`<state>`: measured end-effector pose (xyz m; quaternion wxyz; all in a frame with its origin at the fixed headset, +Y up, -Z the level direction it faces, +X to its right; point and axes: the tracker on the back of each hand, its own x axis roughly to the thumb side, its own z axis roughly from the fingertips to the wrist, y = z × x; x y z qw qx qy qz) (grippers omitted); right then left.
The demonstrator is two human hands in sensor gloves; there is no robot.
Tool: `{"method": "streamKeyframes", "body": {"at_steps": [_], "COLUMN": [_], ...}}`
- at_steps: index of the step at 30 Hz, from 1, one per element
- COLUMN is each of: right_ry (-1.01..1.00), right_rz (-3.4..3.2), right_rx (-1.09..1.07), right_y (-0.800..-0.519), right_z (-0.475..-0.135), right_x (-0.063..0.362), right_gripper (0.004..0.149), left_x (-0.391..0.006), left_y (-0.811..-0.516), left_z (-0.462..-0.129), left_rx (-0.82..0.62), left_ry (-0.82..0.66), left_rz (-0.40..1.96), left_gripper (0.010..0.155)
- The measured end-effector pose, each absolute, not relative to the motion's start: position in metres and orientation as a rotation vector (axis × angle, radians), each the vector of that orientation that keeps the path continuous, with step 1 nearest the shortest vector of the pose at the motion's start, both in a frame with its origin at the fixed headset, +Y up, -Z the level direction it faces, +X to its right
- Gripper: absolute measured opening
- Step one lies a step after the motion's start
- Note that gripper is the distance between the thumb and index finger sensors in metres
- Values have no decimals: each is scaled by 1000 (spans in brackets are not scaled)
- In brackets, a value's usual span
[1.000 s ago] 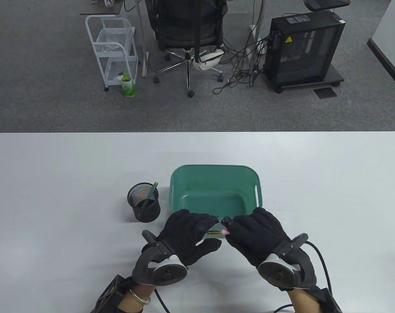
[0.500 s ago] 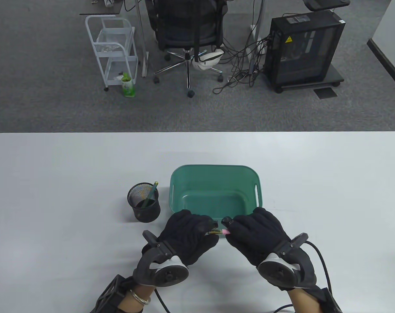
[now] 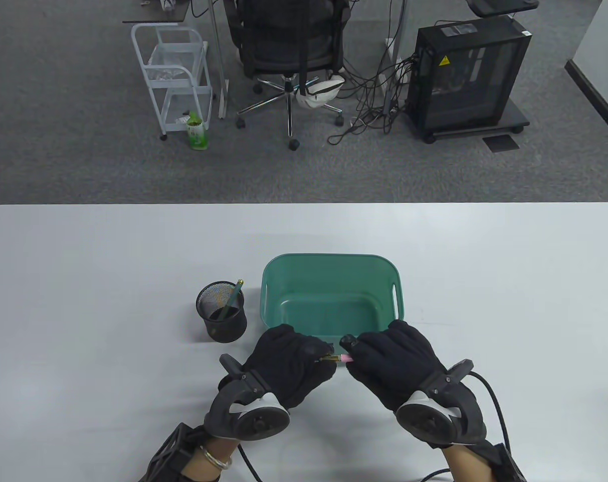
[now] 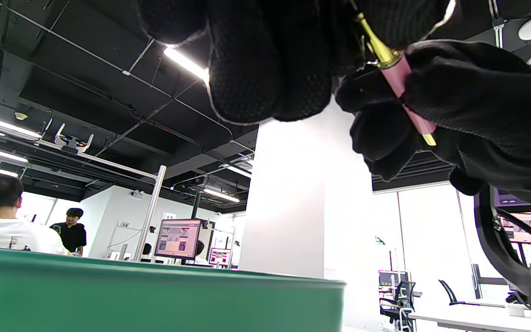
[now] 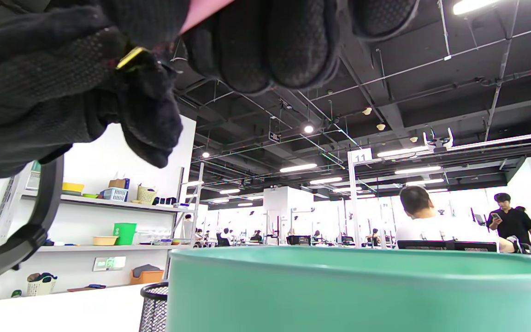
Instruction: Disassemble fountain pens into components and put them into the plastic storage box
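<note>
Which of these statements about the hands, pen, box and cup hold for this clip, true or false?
1. Both gloved hands grip one pink fountain pen, the left hand at its gold-trimmed end and the right hand on the pink part. True.
2. The green plastic storage box already holds pen parts. False: no parts show in it.
3. The black mesh pen cup stands to the right of the box. False: it stands to its left.
4. A green pen stands in the cup. True.
</note>
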<state>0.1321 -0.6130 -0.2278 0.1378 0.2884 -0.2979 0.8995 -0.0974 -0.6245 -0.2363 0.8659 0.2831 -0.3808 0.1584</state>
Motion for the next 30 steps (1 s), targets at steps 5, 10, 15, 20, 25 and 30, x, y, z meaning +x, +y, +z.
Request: {"method": "streamKeyframes", "body": {"at_steps": [5,10,15,20,25,30], "right_ry": [-862,-862,-861,-858,-859,-858], "right_rz": [2601,2598,2596,2598,2600,2603], "right_rx": [837,840,845,847,846,842], "right_y": [-613,-613,-614,-614,-615,-615], "right_z": [-227,-227,-227,-227,-227,-227], "right_x": [132,131,131,130,130,131], "right_gripper": [44,44,44,44,44,44], "left_x": [-98,-98,-99,-99,-100,-100], "left_y": [-625,-624,-624,-624,-625,-626], "left_z": [-237,-237,-238,-238,-239,-239], "left_rx": [592,595,598,600,599,587], "left_ry": [-798,-798,-795,-792,-790,-794], "left_rz": [337,342,350,357,358,347], "left_gripper": [46,48,51,52,53,59]}}
